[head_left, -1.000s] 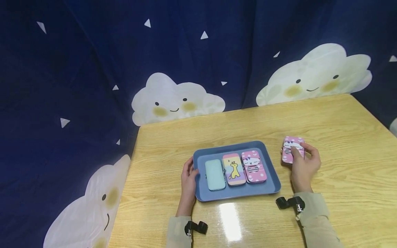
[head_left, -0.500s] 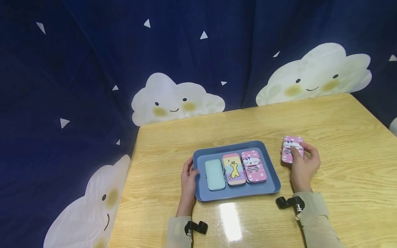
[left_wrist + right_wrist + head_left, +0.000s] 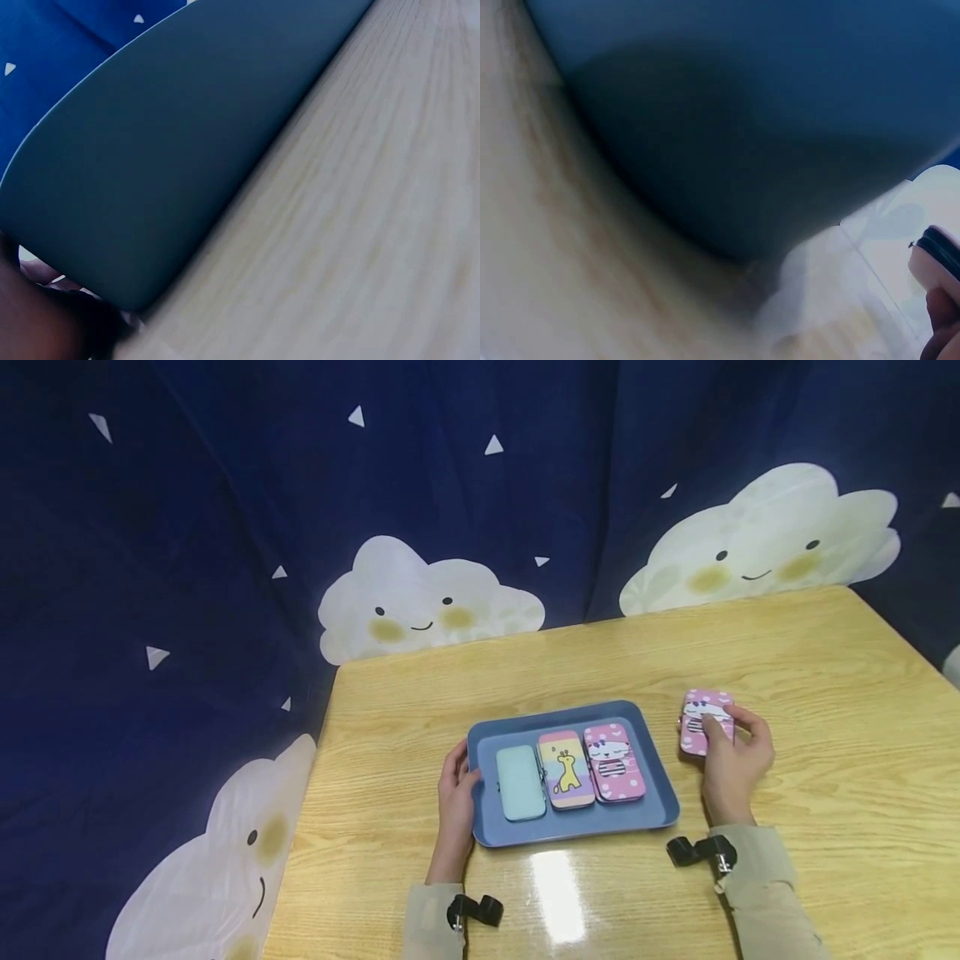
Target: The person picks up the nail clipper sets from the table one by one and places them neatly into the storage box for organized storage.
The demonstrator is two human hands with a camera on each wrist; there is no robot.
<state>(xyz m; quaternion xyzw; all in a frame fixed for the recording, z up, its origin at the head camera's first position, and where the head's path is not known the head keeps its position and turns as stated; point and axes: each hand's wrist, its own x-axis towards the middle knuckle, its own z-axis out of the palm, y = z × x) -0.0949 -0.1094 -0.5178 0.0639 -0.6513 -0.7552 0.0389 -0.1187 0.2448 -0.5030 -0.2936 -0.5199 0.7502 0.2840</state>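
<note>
In the head view my left hand (image 3: 456,793) grips the left rim of a blue tray (image 3: 483,839), with the thumb over the edge. The tray's outer wall (image 3: 150,165) fills much of the left wrist view. Beyond the tray's right end, my right hand (image 3: 737,768) pinches a small pink clasp case (image 3: 697,739) printed with a white cat, thumb on top. That case's edge and dark seam (image 3: 939,255) show at the right of the right wrist view. Inside the tray lie a mint case (image 3: 521,783), a striped giraffe case (image 3: 567,770) and another pink cat case (image 3: 615,763), side by side and lengthwise.
The wooden table (image 3: 397,693) extends around the tray, with a bright light reflection in front of it. A dark blue curtain (image 3: 225,527) with white clouds and triangles hangs along the back and left edges.
</note>
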